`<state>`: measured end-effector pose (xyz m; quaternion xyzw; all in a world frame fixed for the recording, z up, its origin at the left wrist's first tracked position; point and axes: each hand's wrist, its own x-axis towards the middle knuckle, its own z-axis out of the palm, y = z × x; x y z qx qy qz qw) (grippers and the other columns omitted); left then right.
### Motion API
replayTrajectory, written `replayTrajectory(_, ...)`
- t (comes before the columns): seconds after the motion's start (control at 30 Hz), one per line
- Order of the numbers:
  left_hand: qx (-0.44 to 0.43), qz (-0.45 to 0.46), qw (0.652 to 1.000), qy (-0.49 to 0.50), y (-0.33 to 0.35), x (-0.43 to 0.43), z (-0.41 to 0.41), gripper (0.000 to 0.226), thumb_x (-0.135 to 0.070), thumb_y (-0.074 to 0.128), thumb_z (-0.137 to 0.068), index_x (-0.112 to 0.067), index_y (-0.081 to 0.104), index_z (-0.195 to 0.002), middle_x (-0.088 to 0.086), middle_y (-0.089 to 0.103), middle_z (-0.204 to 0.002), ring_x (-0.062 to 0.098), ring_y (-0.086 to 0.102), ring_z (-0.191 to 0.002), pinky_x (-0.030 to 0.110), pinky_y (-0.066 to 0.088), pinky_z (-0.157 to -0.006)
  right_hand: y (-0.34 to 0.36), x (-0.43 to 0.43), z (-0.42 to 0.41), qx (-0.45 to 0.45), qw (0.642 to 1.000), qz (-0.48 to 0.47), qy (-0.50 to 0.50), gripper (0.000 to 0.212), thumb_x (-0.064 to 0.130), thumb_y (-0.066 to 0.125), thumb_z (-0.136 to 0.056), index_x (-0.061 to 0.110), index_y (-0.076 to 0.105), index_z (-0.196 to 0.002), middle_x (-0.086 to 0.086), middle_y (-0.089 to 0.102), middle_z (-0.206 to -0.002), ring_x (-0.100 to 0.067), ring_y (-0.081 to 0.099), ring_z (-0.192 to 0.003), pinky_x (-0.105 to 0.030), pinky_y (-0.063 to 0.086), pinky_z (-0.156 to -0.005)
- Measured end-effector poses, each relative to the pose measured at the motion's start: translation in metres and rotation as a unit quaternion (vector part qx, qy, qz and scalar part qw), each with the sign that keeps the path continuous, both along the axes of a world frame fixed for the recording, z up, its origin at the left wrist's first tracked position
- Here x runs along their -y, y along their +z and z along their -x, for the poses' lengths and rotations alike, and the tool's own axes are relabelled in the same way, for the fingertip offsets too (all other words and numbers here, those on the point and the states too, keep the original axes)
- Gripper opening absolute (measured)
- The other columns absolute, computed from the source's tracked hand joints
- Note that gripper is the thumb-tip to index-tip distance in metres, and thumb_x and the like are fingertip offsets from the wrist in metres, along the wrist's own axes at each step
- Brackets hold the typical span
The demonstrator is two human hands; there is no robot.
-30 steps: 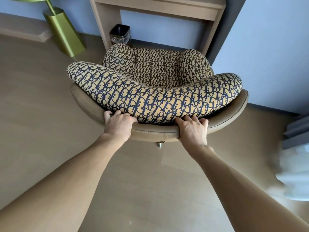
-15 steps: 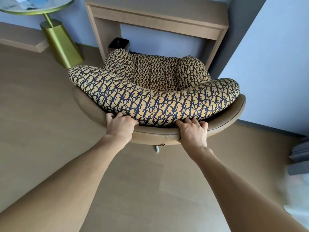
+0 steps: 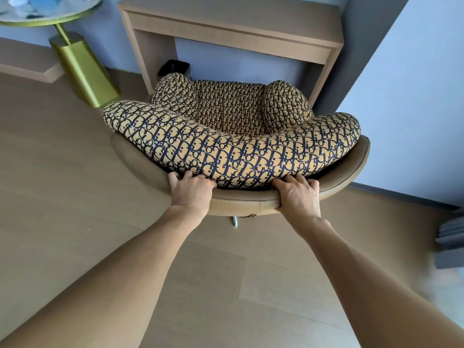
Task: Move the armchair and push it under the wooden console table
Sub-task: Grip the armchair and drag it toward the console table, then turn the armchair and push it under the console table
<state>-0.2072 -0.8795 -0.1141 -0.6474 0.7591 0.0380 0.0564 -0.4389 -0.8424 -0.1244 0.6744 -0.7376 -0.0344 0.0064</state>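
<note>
Left hand [image 3: 192, 190] and right hand [image 3: 298, 194] clamp the armchair [image 3: 233, 149] back rim, facing the console table [image 3: 233, 28].

Repeating "Dior" lettering on armchair [image 3: 231, 149] upholstery

A round side table [image 3: 47, 11] with a gold pedestal base [image 3: 82, 71] stands far left on the wood floor [image 3: 62, 197]. A black bin [image 3: 174, 69] sits far back against the pale wall [image 3: 414, 96]. Grey blurred shapes [image 3: 450, 244] lie at right.
</note>
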Motion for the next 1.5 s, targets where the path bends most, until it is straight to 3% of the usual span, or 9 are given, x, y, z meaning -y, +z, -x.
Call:
replayTrajectory(0.7,0.003,-0.03,0.999,-0.02,0.0,0.004,0.002,0.046,-0.005,0.058,-0.092,-0.036,0.067,-0.126,-0.004,0.067,-0.118,0.025,0.048,-0.121,0.05,0.026,-0.104,-0.002,0.004,0.009,0.005,1.0,0.0,0.01,0.036,0.019,0.076,-0.082,0.031,0.064,-0.113,0.004,0.066,-0.1,-0.026,0.056,-0.103,-0.044,0.037,-0.093)
replayTrajectory(0.87,0.016,-0.106,0.992,-0.074,0.016,0.0,-0.006,0.067,-0.011,0.071,-0.082,-0.03,0.046,-0.141,-0.003,0.057,-0.136,0.025,0.044,-0.131,0.055,0.023,-0.115,0.005,-0.007,0.01,0.021,0.999,0.018,0.019,0.036,0.02,0.069,-0.08,0.028,0.063,-0.115,0.003,0.065,-0.104,-0.026,0.059,-0.105,-0.042,0.036,-0.101)
replayTrajectory(1.03,0.031,-0.208,0.969,-0.127,0.052,-0.002,-0.025,0.086,-0.022,0.07,-0.083,-0.031,0.024,-0.155,0.0,0.043,-0.149,0.025,0.036,-0.14,0.05,0.016,-0.124,0.04,-0.012,-0.003,0.06,0.991,-0.118,0.023,0.059,0.028,0.07,-0.085,0.026,0.05,-0.141,0.004,0.059,-0.135,-0.022,0.049,-0.134,-0.046,0.021,-0.124)
replayTrajectory(1.1,0.026,-0.264,0.955,-0.129,0.079,0.004,-0.035,0.086,-0.021,0.067,-0.084,-0.039,0.023,-0.155,-0.002,0.042,-0.149,0.026,0.039,-0.138,0.048,0.03,-0.117,0.066,-0.01,-0.006,0.103,0.983,-0.151,0.005,0.06,0.021,0.068,-0.087,0.026,0.049,-0.144,0.003,0.058,-0.14,-0.02,0.051,-0.134,-0.043,0.033,-0.12)
replayTrajectory(1.17,0.011,-0.291,0.949,-0.124,0.114,0.015,-0.043,0.079,-0.022,0.064,-0.086,-0.047,0.027,-0.151,-0.003,0.045,-0.148,0.028,0.05,-0.128,0.046,0.045,-0.103,0.101,0.001,-0.008,0.142,0.979,-0.149,-0.013,0.055,0.02,0.067,-0.09,0.026,0.05,-0.143,0.001,0.06,-0.138,-0.02,0.063,-0.117,-0.038,0.054,-0.1)
replayTrajectory(1.27,-0.015,-0.188,0.973,-0.135,0.182,0.04,-0.051,0.073,-0.034,0.067,-0.089,-0.042,0.031,-0.152,-0.001,0.049,-0.146,0.021,0.055,-0.118,0.041,0.05,-0.093,0.167,0.031,-0.02,0.161,0.983,-0.083,-0.018,0.057,0.037,0.069,-0.095,0.026,0.047,-0.145,0.001,0.062,-0.133,-0.013,0.064,-0.096,-0.027,0.059,-0.078)
replayTrajectory(1.37,-0.073,-0.004,0.991,-0.115,0.259,0.072,-0.062,0.085,-0.052,0.066,-0.087,-0.04,0.02,-0.157,0.002,0.029,-0.164,0.026,0.033,-0.147,0.054,0.028,-0.12,0.243,0.068,-0.042,0.161,0.986,0.027,-0.02,0.07,0.053,0.067,-0.092,0.025,0.04,-0.15,-0.001,0.058,-0.141,-0.019,0.061,-0.118,-0.042,0.054,-0.102)
replayTrajectory(1.43,-0.102,0.09,0.986,-0.094,0.311,0.089,-0.076,0.088,-0.062,0.059,-0.088,-0.041,0.01,-0.159,0.003,0.017,-0.169,0.028,0.018,-0.154,0.058,0.016,-0.124,0.298,0.089,-0.06,0.145,0.984,0.1,-0.029,0.079,0.061,0.063,-0.091,0.025,0.032,-0.155,-0.002,0.047,-0.154,-0.024,0.046,-0.141,-0.055,0.037,-0.118)
replayTrajectory(1.5,-0.108,0.171,0.976,-0.086,0.358,0.104,-0.095,0.09,-0.07,0.051,-0.088,-0.043,0.003,-0.159,0.002,0.01,-0.171,0.032,0.01,-0.156,0.059,0.01,-0.124,0.352,0.104,-0.079,0.122,0.979,0.161,-0.031,0.085,0.067,0.057,-0.09,0.027,0.025,-0.158,0.0,0.038,-0.16,-0.024,0.03,-0.151,-0.061,0.026,-0.121)
